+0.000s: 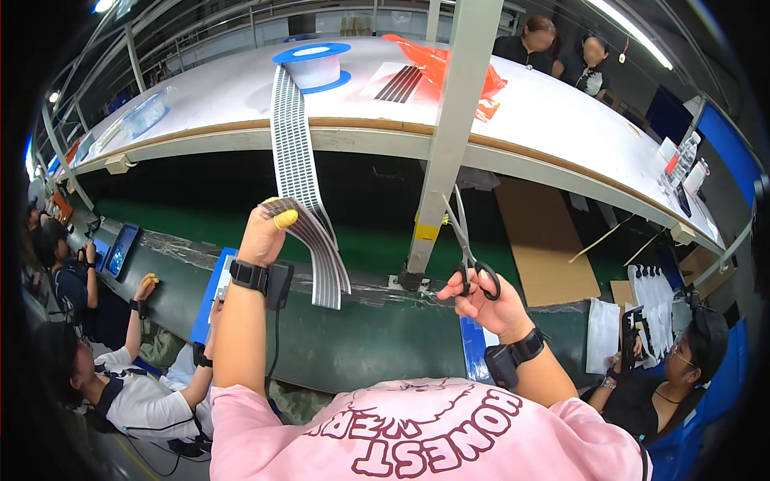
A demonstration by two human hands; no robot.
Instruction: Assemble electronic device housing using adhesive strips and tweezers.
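Observation:
A long white strip [293,136] with rows of small dark rectangles runs down from a reel with blue flanges [313,68] on the raised shelf. My left hand [269,232], with yellow finger cots on it, is closed on this strip near its lower part. Past the fingers, the strip's loose end curls over and hangs above the dark green bench. In my right hand [495,305] is a pair of scissors [461,232] with black handles, its blades pointing upward and slightly apart. The scissors are beside the metal post, clear of the strip.
A grey metal post [453,120] stands between shelf and bench. On the white shelf [216,96] lie an orange-red plastic bag [433,64], a sheet with dark strips [399,84] and, far right, bottles [682,160]. Cardboard [545,240] leans beneath. Co-workers sit on both sides.

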